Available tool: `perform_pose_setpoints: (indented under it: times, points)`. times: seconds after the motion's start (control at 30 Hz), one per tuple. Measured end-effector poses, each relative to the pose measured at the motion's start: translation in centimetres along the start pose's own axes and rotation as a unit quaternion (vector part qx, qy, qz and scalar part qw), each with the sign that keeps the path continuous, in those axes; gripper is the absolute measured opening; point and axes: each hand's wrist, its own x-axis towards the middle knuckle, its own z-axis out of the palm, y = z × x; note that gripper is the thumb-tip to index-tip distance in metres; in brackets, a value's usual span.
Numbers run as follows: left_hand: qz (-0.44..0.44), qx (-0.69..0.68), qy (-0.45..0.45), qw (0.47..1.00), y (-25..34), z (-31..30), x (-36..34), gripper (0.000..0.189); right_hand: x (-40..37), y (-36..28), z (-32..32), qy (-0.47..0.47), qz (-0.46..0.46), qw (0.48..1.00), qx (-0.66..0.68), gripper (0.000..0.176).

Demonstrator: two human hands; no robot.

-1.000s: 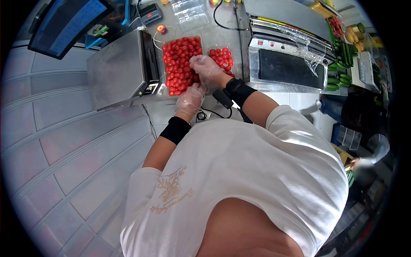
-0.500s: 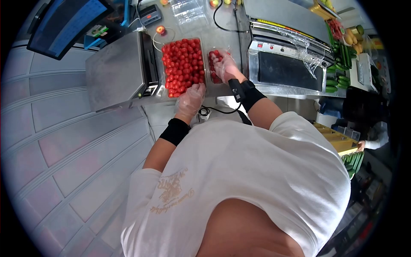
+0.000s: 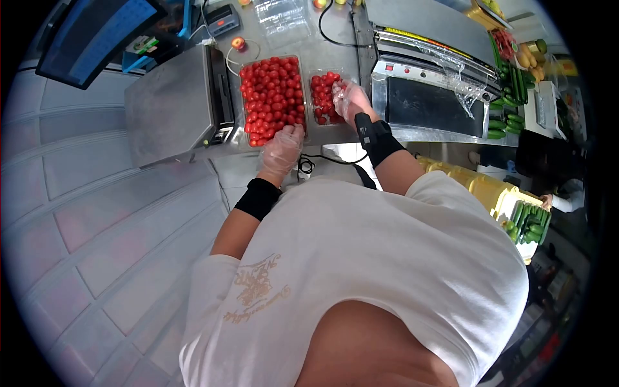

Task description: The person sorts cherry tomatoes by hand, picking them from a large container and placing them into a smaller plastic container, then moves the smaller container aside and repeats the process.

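A large clear plastic tray (image 3: 305,122) heaped with cherry tomatoes (image 3: 271,90) lies on the steel counter. My left hand (image 3: 282,149), in a thin clear glove, is curled over its near right corner, fingertips by the tomatoes. To the right stands a smaller clear box (image 3: 320,122), its bottom covered with cherry tomatoes (image 3: 324,97). My right hand (image 3: 350,102), gloved too, is at the right side of this box with its fingers a little apart, reaching over the rim. Its palm side is hidden.
A wrapping machine (image 3: 432,80) stands to the right, film hanging from it. On the left are a scale (image 3: 171,106) and a monitor (image 3: 97,39). Clear empty boxes (image 3: 280,22) and an apple (image 3: 238,43) lie behind. Another person's hand (image 3: 547,201) is by a yellow crate (image 3: 500,193).
My right hand has shifted right from over the small box's tomatoes to its edge, uncovering them. My left hand stays at the tray corner. The yellow crate at right has moved.
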Motion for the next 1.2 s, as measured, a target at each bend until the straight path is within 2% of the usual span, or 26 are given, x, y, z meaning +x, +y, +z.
perform_pose_setpoints:
  times: [0.17,0.2,0.23,0.27,0.3,0.33,0.37,0.43,0.5,0.53,0.57,0.6,0.63,0.67,0.77,0.8,0.83,0.87,0.9,0.93,1.0,1.03,1.07,1.1,1.13,1.2]
  points:
    - [0.015,0.031,0.02,0.999,0.0,-0.1,0.1,0.01,-0.7,-0.1,-0.4,0.055,0.008,0.996,-0.065,0.014]
    - [0.012,0.036,0.022,0.999,0.1,-0.1,0.2,0.01,-0.4,-0.3,-0.8,0.044,0.002,0.99,-0.132,0.007]
    - [0.009,0.035,0.022,0.999,0.1,-0.1,0.2,0.01,0.1,-0.6,-1.4,0.033,-0.005,0.98,-0.197,0.006]
    - [0.011,0.038,0.018,0.999,0.1,-0.2,0.2,0.009,1.4,-0.6,-2.6,0.034,-0.003,0.979,-0.199,0.006]
    - [0.014,0.04,0.015,0.999,0.0,-0.1,0.1,0.009,3.0,-0.7,-4.0,0.015,-0.087,0.941,-0.325,0.011]
    - [0.011,0.039,0.015,0.999,0.0,0.1,0.1,0.009,2.8,-0.6,-3.5,-0.006,-0.17,0.88,-0.443,0.016]
    - [0.014,0.032,0.019,0.999,-0.1,0.3,0.0,0.009,2.6,-0.5,-3.0,-0.006,-0.169,0.879,-0.445,0.016]
    - [0.016,0.025,0.023,0.999,-0.3,0.4,-0.2,0.009,2.4,-0.5,-1.5,0.071,-0.145,0.949,-0.269,0.019]
    - [-0.007,-0.019,-0.026,0.999,-0.4,0.4,-0.2,0.015,3.1,-1.1,-2.6,0.066,-0.124,0.96,-0.243,0.017]
    - [-0.009,-0.02,-0.025,0.999,-0.3,0.3,-0.2,0.015,5.8,-1.7,-5.6,0.019,-0.164,0.904,-0.393,0.015]
    - [-0.007,-0.009,-0.02,1.0,-0.2,0.2,-0.2,0.015,5.7,-1.8,-5.4,-0.029,-0.199,0.822,-0.532,0.013]
    - [-0.006,0.001,-0.015,1.0,-0.2,0.0,-0.2,0.015,5.2,-1.9,-5.6,-0.03,-0.197,0.821,-0.535,0.013]
    - [-0.011,0.001,-0.013,1.0,-0.2,0.1,-0.2,0.015,1.2,-1.7,-2.3,-0.002,-0.127,0.909,-0.398,0.011]
    - [-0.015,-0.01,-0.017,1.0,-0.2,0.1,-0.2,0.014,-1.7,-1.4,0.0,0.026,-0.051,0.967,-0.248,0.01]
    - [-0.018,0.002,-0.027,0.999,-0.2,-0.4,-0.3,0.013,-3.3,-0.9,0.6,0.035,-0.057,0.966,-0.249,0.009]
    - [-0.011,0.028,-0.033,0.999,-0.2,-0.5,-0.3,0.012,-3.2,-1.3,-0.4,-0.011,-0.024,0.959,-0.283,0.008]
    - [-0.016,0.026,-0.033,0.999,-0.2,-0.4,-0.4,0.012,-3.5,-1.3,-0.8,-0.011,-0.021,0.958,-0.287,0.008]
    - [-0.007,0.023,-0.023,0.999,-0.4,-0.4,-0.4,0.011,-4.0,-1.1,-1.3,-0.062,-0.104,0.897,-0.425,0.007]
    - [0.004,0.02,-0.01,1.0,-0.5,-0.3,-0.5,0.011,-4.2,-0.9,-1.7,-0.114,-0.187,0.806,-0.549,0.007]
    - [0.002,0.02,-0.01,1.0,-0.5,-0.2,-0.6,0.011,-3.4,-1.0,-2.2,-0.114,-0.186,0.806,-0.551,0.007]
    - [0.01,0.031,-0.008,0.999,-0.6,-0.1,-0.7,0.012,-1.1,-1.3,-3.2,-0.348,-0.119,0.771,-0.521,0.025]
    - [0.009,0.03,-0.009,0.999,-0.6,0.0,-0.8,0.012,-1.2,-0.6,-3.0,-0.348,-0.118,0.771,-0.521,0.025]
    - [0.018,0.043,0.002,0.999,-0.7,0.1,-0.8,0.013,-1.4,0.7,-2.4,-0.221,-0.106,0.725,-0.644,0.03]
    - [0.026,0.056,0.011,0.998,-0.7,0.2,-0.9,0.013,-1.8,1.6,-1.8,-0.088,-0.089,0.654,-0.746,0.036]
    - [0.024,0.057,0.011,0.998,-0.7,-0.2,-0.9,0.013,-3.0,1.5,-0.4,-0.107,-0.134,0.557,-0.812,0.037]
    - [0.016,0.061,-0.007,0.998,-0.6,-1.0,-0.9,0.015,-3.0,1.9,-0.3,-0.088,-0.136,0.545,-0.823,0.038]
